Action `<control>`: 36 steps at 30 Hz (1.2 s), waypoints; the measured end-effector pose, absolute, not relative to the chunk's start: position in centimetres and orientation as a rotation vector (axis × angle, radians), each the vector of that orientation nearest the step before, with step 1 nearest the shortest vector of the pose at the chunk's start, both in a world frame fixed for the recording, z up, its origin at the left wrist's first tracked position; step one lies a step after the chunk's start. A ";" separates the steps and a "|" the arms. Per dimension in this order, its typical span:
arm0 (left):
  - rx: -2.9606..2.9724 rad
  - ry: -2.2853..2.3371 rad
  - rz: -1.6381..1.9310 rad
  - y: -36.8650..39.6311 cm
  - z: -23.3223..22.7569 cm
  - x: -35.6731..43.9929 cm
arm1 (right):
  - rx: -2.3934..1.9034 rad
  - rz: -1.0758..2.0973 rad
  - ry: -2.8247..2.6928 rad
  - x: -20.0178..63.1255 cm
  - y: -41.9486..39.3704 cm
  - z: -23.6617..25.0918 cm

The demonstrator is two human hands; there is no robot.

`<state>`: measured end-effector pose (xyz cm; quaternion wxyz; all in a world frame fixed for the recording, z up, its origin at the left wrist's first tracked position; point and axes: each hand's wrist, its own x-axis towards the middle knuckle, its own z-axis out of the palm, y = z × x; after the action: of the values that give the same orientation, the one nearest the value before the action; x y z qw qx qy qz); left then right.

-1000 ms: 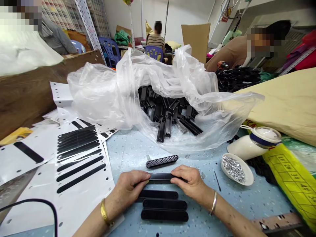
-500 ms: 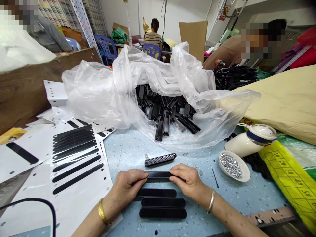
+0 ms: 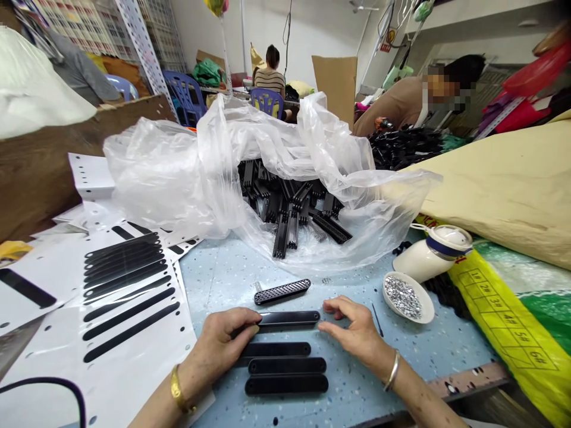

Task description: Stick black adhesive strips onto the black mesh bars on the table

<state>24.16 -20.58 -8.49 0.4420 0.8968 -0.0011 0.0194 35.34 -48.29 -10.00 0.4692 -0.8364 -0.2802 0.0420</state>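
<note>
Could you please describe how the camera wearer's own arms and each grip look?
The left grip is a bare, ungloved hand, with a gold-coloured bracelet at the wrist. The right grip is ungloved too, with a slim silver-coloured bangle. No sleeves show on the forearms.

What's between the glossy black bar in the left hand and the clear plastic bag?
In the head view, a black latticed bar lies between the glossy bar and the bag.
</note>
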 end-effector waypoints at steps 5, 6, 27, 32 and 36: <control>2.205 0.143 0.051 -21.2 -8.0 24.4 | -1.949 0.313 -0.432 35.5 -48.2 -9.5; 2.230 0.154 0.049 -21.5 -7.9 24.6 | -1.937 0.343 -0.399 35.6 -47.9 -9.5; 2.699 -0.441 0.059 -28.1 -6.4 29.0 | -1.936 0.270 -0.587 34.8 -46.4 -10.7; 2.641 -0.394 0.070 -28.6 -7.6 29.0 | -1.896 0.082 -0.732 34.2 -47.0 -11.2; 2.610 -0.374 0.095 -28.7 -7.7 28.6 | -1.846 -0.032 -0.834 34.0 -46.7 -11.4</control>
<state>28.64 -28.73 -7.71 0.2491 0.9581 -0.1371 0.0349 33.96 -46.74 -11.42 0.5291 -0.7732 -0.3494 -0.0133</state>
